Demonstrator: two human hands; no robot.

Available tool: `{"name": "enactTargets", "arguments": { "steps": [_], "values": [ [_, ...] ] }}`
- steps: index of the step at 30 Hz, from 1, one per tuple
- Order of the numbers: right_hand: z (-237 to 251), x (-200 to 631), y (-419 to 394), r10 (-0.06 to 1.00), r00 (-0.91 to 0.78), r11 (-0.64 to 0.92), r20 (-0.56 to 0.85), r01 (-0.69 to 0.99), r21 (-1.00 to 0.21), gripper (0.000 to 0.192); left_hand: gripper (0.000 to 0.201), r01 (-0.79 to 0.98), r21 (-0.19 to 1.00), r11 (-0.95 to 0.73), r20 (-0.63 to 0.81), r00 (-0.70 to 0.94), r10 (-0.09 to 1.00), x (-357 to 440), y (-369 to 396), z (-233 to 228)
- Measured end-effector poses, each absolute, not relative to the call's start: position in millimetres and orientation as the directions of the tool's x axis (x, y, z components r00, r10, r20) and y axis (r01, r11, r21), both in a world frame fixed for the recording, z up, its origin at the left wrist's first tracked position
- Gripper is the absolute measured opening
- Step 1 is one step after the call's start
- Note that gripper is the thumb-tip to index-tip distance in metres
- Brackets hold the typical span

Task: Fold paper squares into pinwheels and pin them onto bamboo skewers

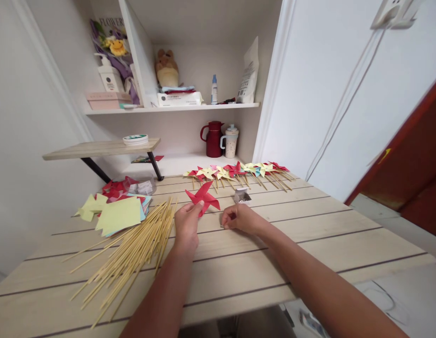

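Note:
A red paper pinwheel [204,197] is pinched in my left hand [187,223], its folded blades facing up and the thumb pressed near its middle. Just to the right, my right hand [237,218] is closed low over the table, thumb and fingertips together on a tiny shiny metal piece [222,226] too small to name. Behind that hand stands a small open box [242,195] with little metallic pieces inside. Left of my left forearm lies a loose heap of thin wooden sticks [140,249].
Sheets of coloured paper [121,216] and red paper pieces [114,188] lie at the left beside a clear box [142,187]. Finished pinwheels on sticks [235,171] line the table's back. A raised wooden shelf [101,148], red jug [214,139] and cup [231,142] stand behind.

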State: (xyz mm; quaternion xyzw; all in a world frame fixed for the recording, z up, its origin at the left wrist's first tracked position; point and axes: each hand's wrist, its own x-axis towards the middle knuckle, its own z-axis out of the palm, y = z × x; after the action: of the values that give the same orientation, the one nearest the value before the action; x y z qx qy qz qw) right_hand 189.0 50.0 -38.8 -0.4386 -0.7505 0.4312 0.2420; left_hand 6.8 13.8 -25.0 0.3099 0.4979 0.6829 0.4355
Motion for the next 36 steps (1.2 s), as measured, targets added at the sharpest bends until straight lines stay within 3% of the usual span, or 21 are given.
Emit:
{"name": "enactTargets", "arguments": {
  "steps": [36],
  "values": [
    [-43.9,182.6,49.4,0.852,-0.523,0.247,0.006,0.392,-0.886,0.009,0.023,-0.297,0.948,-0.115,-0.027,-0.434,0.9,6.8,15.0,-26.1]
  ]
}}
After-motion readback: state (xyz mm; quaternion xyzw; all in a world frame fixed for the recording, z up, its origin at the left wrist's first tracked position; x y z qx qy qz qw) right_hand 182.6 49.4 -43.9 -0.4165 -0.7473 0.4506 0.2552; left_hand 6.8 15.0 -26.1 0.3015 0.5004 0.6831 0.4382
